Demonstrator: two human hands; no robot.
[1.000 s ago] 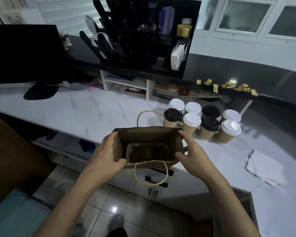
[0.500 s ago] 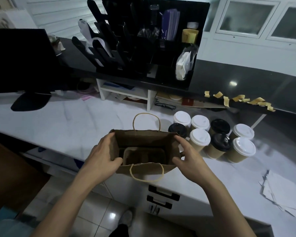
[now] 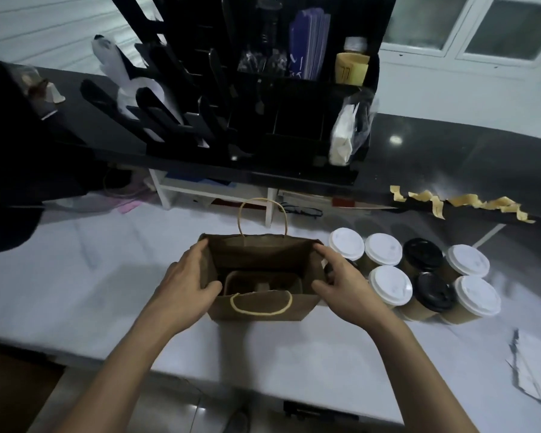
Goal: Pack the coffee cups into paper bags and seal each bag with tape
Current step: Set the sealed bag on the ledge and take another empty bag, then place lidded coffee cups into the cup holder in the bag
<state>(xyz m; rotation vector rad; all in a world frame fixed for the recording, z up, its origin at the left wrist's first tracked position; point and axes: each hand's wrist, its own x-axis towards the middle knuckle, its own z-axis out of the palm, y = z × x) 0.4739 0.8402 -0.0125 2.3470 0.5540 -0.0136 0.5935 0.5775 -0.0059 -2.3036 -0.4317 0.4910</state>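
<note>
Head view: your paper bag (image 3: 256,309) stands upright and open-mouthed in the centre of the frame, on the white marble counter (image 3: 107,276). Its far handle stands up and its near handle is folded down over the front wall. A brown cup carrier (image 3: 263,281) sits at the bottom of the bag.

Your left hand (image 3: 185,285) pinches the bag's left wall, thumb over the rim and fingers along the outside up to the far corner. Your right hand (image 3: 344,285) grips the right wall the same way, so the two hands are spread apart with the bag's mouth between them.

The coffee cups (image 3: 391,284) stand clustered just right of the bag, most with white lids and two with black. One is partly hidden behind your right hand.

Tape strips (image 3: 463,201) hang off the dark ledge at the upper right. A black organizer (image 3: 294,120) fills the top centre. Loose papers (image 3: 537,364) lie at the lower right edge.
</note>
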